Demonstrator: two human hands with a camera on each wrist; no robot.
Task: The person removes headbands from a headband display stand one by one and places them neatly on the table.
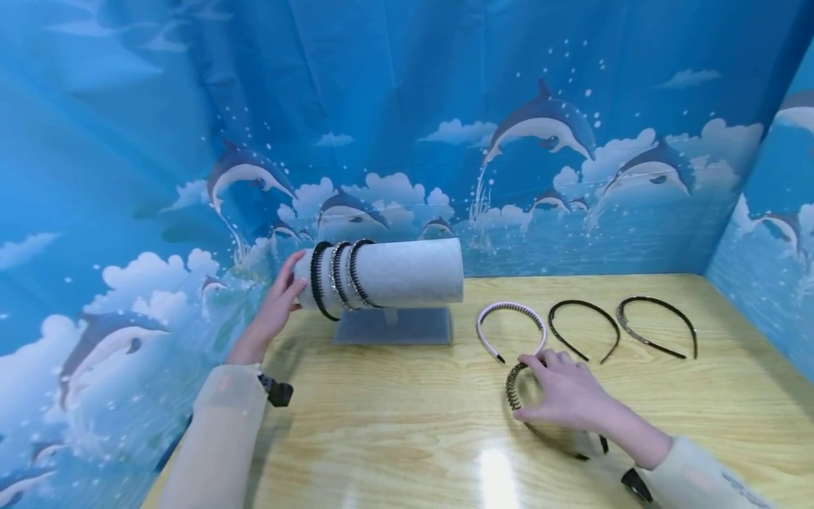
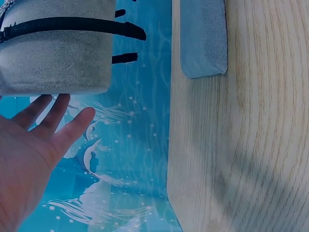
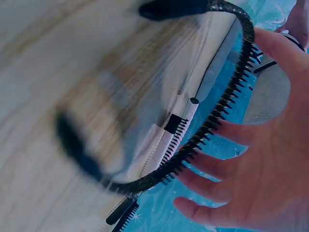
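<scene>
A grey plush roll stand (image 1: 416,272) stands on the table, with three dark headbands (image 1: 339,277) around its left part; some are studded with sparkling stones. My left hand (image 1: 278,302) touches the roll's left end; the left wrist view shows its fingers (image 2: 58,118) extended against that end. With thumb and fingertips, my right hand (image 1: 566,392) holds a black toothed headband (image 1: 512,387) above the table, right of the stand. In the right wrist view this headband (image 3: 212,121) curves across, teeth toward the palm, its tips blurred.
Behind the right hand, a pale lilac headband (image 1: 481,326), a thin black headband (image 1: 581,304) and a black headband with a decorated side (image 1: 661,302) lie in a row on the wooden table (image 1: 381,424). A blue dolphin-print curtain (image 1: 394,106) hangs behind.
</scene>
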